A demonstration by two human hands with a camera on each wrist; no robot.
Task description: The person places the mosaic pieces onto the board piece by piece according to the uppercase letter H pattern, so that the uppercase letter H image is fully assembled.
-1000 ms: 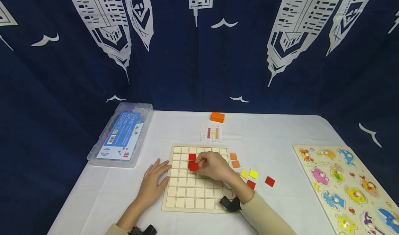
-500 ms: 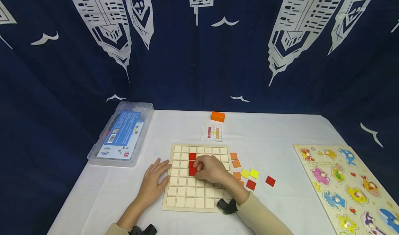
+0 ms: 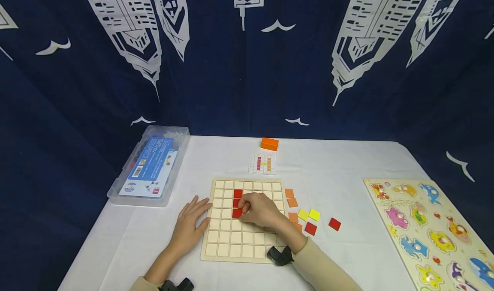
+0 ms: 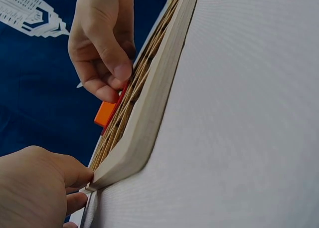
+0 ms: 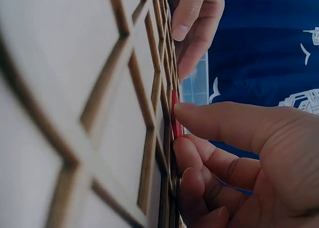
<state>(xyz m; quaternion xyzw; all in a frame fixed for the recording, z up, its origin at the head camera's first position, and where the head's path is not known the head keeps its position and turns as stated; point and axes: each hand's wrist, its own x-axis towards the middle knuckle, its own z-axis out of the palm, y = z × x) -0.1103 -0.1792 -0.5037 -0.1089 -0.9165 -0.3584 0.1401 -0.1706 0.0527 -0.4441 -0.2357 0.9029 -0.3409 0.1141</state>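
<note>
Red tile (image 3: 236, 213) just below frame centre, foot of up-frame red column (image 3: 236, 202) | right hand (image 3: 260, 209) nearer, right of it, pinching it | left hand (image 3: 188, 226) apart, fingers extended at board's (image 3: 223, 238) left edge

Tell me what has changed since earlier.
The right hand brought the held red tile toward the person, from overlapping the second red tile to just below it in view. Nothing was let go. The left hand stayed at the grid board; the yellow tiles stayed put.
</note>
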